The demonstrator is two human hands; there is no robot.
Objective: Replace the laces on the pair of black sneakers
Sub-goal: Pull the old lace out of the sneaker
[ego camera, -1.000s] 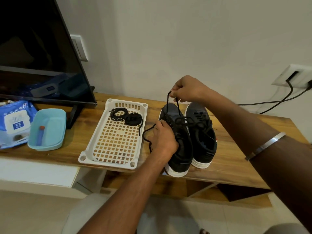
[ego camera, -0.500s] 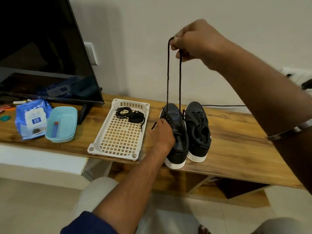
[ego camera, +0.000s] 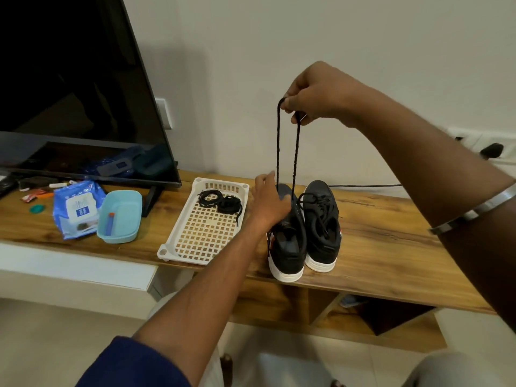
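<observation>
**Lace held taut above left sneaker**

The right hand (ego camera: 315, 93) is raised above the wooden shelf (ego camera: 385, 247), fingers curled, pinching the doubled black lace (ego camera: 287, 146) at its top loop. Both strands hang straight down, close together, to the toe end of the left sneaker (ego camera: 287, 247).

The left hand (ego camera: 269, 202) rests on the front part of that sneaker. Its fingers are bent over the shoe's upper; whether they grip the shoe or a strand of the lace cannot be told. The visible part of the left sneaker, behind the hand, shows no lacing.

The right sneaker (ego camera: 322, 233) stands just beside the left one, touching it, heels toward the camera. Its black lace is in place and loosely tangled over the tongue. Both shoes are black with white soles and sit near the shelf's front edge.

A white perforated tray (ego camera: 201, 236) lies left of the shoes, near them. Two coiled black spare laces (ego camera: 220, 199) lie at its far end.

Further left: a light blue tub (ego camera: 120, 216), a blue wipes pack (ego camera: 76, 208), and a television (ego camera: 78, 93).
</observation>
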